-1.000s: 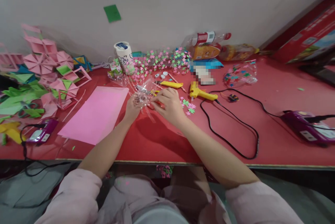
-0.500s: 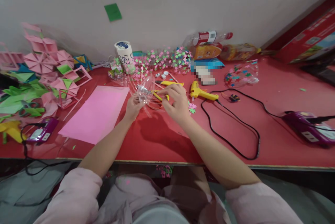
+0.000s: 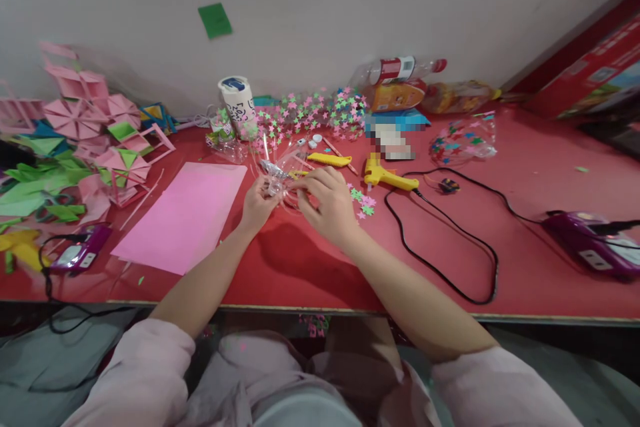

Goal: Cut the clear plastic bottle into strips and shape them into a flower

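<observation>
My left hand (image 3: 260, 202) is closed around the neck end of a clear plastic bottle cut into strips (image 3: 277, 182), which fan out above the red table. My right hand (image 3: 327, 200) is at the bottle's right side, thumb and fingers drawn together on one of the clear strips. Just behind those fingertips a yellow-handled tool (image 3: 299, 174) shows in part; its kind is hidden. Beyond my right hand lies a yellow cutter knife (image 3: 330, 159). A yellow glue gun (image 3: 390, 176) rests to the right, its black cord looping across the table.
Pink paper sheets (image 3: 183, 217) lie left of my hands, past them folded pink and green paper pieces (image 3: 80, 117). Along the wall stand a white canister (image 3: 239, 107), star-covered bottles (image 3: 310, 117) and plastic bottles (image 3: 400, 94). Purple power strips (image 3: 595, 240) sit at both sides.
My right hand has shifted slightly left and closer to the cut bottle, off the yellow-handled tool, which now shows less. The bottle has tilted a little in my left hand.
</observation>
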`<state>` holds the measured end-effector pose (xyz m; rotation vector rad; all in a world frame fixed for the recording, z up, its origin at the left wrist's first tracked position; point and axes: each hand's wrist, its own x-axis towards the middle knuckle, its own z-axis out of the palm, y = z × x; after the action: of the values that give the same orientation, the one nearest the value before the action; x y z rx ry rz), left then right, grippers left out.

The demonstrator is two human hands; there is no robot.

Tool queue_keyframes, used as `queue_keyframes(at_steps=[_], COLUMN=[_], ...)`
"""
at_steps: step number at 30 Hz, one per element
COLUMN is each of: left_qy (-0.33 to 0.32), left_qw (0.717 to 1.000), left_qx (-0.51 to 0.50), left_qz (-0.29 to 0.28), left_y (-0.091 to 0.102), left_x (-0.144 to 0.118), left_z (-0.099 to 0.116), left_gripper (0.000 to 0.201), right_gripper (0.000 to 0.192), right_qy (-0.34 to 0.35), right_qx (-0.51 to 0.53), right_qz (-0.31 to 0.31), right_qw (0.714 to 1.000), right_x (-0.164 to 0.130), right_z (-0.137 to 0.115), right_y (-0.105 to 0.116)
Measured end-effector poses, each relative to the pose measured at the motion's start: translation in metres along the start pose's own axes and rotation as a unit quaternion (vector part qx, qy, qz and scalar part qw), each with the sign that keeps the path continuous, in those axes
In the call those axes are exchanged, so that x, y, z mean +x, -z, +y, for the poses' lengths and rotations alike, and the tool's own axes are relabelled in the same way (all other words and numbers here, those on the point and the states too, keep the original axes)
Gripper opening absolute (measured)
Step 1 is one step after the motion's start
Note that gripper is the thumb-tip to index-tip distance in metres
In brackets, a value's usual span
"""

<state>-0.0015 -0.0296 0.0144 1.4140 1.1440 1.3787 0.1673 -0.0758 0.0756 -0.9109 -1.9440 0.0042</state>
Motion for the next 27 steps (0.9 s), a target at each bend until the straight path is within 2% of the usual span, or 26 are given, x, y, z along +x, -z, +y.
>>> queue_keyframes(at_steps=[5,11,13,17,20,23,27], left_qy=[-0.002,-0.010,-0.021,-0.031,-0.034,-0.039,-0.057], left_qw=[1.000,0.999,0.999,0.999,0.999,0.999,0.998], left_qx=[-0.022,-0.029,-0.016,0.009,0.022,0.004,0.014], left_qz=[-0.003,-0.019,-0.019,-0.006,0.013,0.033,0.035], left_y=[-0.001,0.000,0.001,0.002,0.001,0.000,0.000], left_x=[0.001,-0.001,-0.001,-0.001,0.000,0.001,0.000], left_z=[-0.004,-0.008,-0.008,-0.008,-0.010,-0.012,-0.013], left_gripper=[0.029,0.031,0.031,0.031,0.032,0.032,0.032], right_gripper=[0.019,0.021,0.022,0.021,0.021,0.025,0.025], right_qy=[-0.072,-0.046,-0.032,-0.017,-0.056,-0.098,-0.116], right_qx=[-0.004,0.032,0.044,0.073,0.120,0.154,0.075], right_qz=[-0.017,0.099,0.106,0.042,0.004,0.000,-0.013], right_qw=[0.997,0.993,0.993,0.996,0.991,0.983,0.990], right_x=[0.003,0.006,0.005,0.002,0.000,-0.001,-0.002], right_z=[0.009,-0.003,-0.006,-0.008,-0.008,-0.010,-0.008], right_y=[-0.001,0.013,0.013,0.009,0.007,0.008,0.005])
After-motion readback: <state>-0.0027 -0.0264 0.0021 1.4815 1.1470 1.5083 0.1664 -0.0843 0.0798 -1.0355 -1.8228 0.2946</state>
